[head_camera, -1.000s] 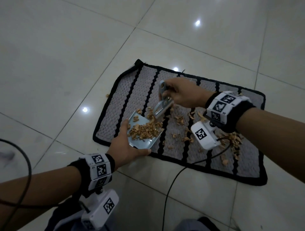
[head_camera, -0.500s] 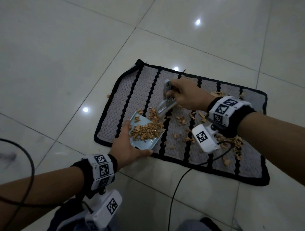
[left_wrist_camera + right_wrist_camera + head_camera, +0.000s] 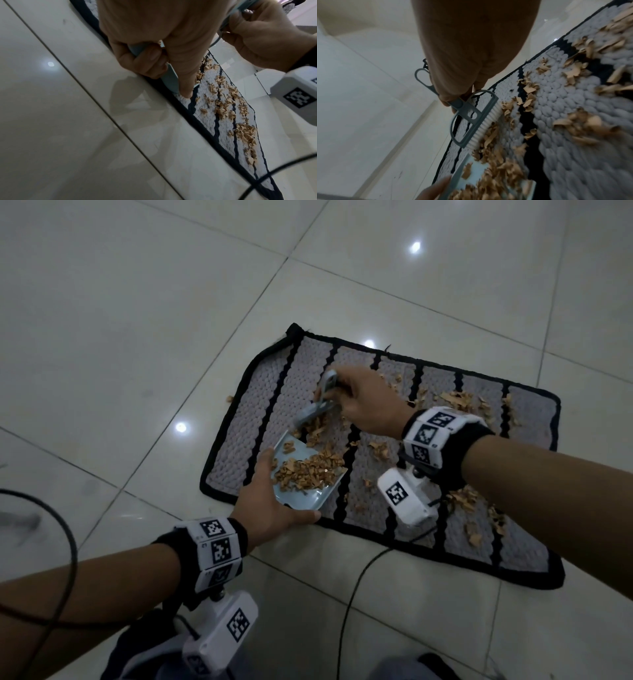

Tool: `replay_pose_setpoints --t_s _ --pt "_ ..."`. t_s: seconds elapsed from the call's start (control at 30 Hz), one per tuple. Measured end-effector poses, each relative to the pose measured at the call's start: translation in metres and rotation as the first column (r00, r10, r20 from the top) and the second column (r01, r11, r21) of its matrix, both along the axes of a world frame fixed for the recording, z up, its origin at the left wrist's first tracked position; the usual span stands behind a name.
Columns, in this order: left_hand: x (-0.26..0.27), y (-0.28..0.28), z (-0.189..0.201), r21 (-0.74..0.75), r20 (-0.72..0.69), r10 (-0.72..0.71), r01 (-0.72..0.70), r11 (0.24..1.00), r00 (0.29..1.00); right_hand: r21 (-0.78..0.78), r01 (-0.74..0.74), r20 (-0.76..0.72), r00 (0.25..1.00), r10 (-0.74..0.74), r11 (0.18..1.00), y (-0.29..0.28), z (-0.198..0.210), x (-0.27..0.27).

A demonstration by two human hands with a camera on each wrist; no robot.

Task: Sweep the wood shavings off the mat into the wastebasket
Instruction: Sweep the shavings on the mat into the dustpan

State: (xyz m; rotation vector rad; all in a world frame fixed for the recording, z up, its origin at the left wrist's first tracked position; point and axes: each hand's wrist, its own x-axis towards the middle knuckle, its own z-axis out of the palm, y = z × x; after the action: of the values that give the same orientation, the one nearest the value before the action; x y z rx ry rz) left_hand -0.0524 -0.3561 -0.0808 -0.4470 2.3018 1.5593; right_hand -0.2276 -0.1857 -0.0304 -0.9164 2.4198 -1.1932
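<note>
A grey mat (image 3: 236, 446) with black stripes lies on the tiled floor. Tan wood shavings (image 3: 459, 400) are scattered over its middle and right part. My left hand (image 3: 270, 505) grips a small light-blue dustpan (image 3: 301, 496) at the mat's near edge; a heap of shavings (image 3: 308, 470) fills it. My right hand (image 3: 363, 402) holds a small blue-grey brush (image 3: 313, 410) by its handle, bristles (image 3: 481, 125) down on the mat just beyond the pan's lip. In the left wrist view my fingers (image 3: 149, 59) curl around the pan's rim (image 3: 169, 78). No wastebasket is in view.
Pale glossy floor tiles (image 3: 120, 320) surround the mat on all sides. A black cable (image 3: 352, 594) runs across the floor from the mat's near edge toward me, and another cable (image 3: 68, 549) loops at the left.
My right hand has drawn the brush back, away from the dustpan toward the far side of the mat. The left hand and dustpan have stayed in place.
</note>
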Motion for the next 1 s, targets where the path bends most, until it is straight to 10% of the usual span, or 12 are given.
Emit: replay_pose_setpoints --t_s 0.23,0.6,1.0 --pt "-0.001 0.001 0.000 0.010 -0.010 -0.026 0.026 1.000 1.000 -0.033 -0.011 -0.001 1.000 0.011 0.999 0.032 0.008 0.020" --pt "-0.018 -0.020 -0.003 -0.118 0.063 -0.190 0.196 0.973 0.980 -0.096 0.607 -0.245 0.754 -0.610 0.789 0.071 -0.011 -0.023" --pt "-0.023 -0.025 -0.002 -0.177 0.067 -0.232 0.240 0.954 0.970 -0.116 0.448 -0.235 0.855 -0.462 0.887 0.020 -0.027 0.037"
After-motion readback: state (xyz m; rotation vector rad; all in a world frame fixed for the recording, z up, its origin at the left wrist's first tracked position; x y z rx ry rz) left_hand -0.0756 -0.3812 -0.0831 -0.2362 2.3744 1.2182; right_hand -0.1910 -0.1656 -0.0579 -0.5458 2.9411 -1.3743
